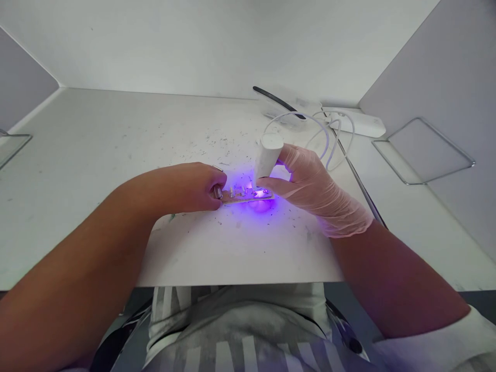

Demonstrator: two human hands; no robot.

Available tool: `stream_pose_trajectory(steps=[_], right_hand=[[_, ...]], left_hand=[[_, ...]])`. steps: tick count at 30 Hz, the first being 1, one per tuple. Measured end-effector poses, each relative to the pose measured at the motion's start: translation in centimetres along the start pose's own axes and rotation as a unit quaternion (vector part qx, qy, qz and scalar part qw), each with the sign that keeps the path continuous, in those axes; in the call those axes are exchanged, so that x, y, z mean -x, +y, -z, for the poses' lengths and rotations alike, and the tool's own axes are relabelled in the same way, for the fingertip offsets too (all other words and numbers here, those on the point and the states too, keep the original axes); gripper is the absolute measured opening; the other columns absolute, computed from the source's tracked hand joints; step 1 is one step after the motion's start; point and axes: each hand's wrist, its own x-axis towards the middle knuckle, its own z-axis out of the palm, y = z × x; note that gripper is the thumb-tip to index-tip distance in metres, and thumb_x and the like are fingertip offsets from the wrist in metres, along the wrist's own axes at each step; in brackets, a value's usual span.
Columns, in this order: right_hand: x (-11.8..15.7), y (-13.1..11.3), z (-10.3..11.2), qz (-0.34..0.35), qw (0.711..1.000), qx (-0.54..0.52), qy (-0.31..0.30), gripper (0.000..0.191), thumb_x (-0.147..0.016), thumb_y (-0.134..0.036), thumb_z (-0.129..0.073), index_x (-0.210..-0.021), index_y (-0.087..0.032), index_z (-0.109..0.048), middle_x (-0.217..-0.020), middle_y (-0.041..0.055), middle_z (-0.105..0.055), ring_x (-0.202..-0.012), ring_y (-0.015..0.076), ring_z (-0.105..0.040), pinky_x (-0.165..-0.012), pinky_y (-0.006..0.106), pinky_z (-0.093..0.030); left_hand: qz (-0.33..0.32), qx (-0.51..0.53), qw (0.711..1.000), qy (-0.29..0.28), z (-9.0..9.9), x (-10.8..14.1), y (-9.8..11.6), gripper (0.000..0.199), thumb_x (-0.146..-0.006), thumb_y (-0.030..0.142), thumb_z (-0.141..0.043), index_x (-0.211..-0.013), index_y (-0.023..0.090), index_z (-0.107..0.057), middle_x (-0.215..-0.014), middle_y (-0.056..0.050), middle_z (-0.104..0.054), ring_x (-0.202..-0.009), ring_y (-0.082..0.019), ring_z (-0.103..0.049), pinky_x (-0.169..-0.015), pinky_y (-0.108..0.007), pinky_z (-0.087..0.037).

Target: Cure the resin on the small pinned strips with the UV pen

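Note:
My right hand (300,178), in a thin translucent glove, is closed round a white handheld UV lamp (268,155). Violet light from its lower end falls on a narrow flat strip (246,196) with small shiny parts on top. The strip's left end is pinched by my bare left hand (201,186), low over the white table. What the small parts are I cannot make out under the glare.
White cable loops (329,137) run behind my right hand towards a white box (360,124). A dark curved nail file (279,102) lies by a clear plastic bag (287,118). Dark crumbs dot the table (232,253). Wire frames (424,150) stand out from both side walls.

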Motion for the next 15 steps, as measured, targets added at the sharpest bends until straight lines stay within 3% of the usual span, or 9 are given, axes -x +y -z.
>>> stream_pose_trajectory(steps=[15], right_hand=[[0.01, -0.10, -0.01, -0.001, 1.000, -0.007, -0.002, 0.009, -0.085, -0.028, -0.072, -0.090, -0.021, -0.068, -0.086, 0.0009, -0.071, -0.077, 0.0171, -0.066, -0.073, 0.035, -0.051]], left_hand=[[-0.002, -0.007, 1.000, -0.001, 0.03, -0.05, -0.03, 0.009, -0.076, 0.034, -0.062, -0.077, 0.026, -0.059, -0.087, -0.003, -0.071, -0.075, -0.021, -0.064, -0.066, -0.036, -0.038]])
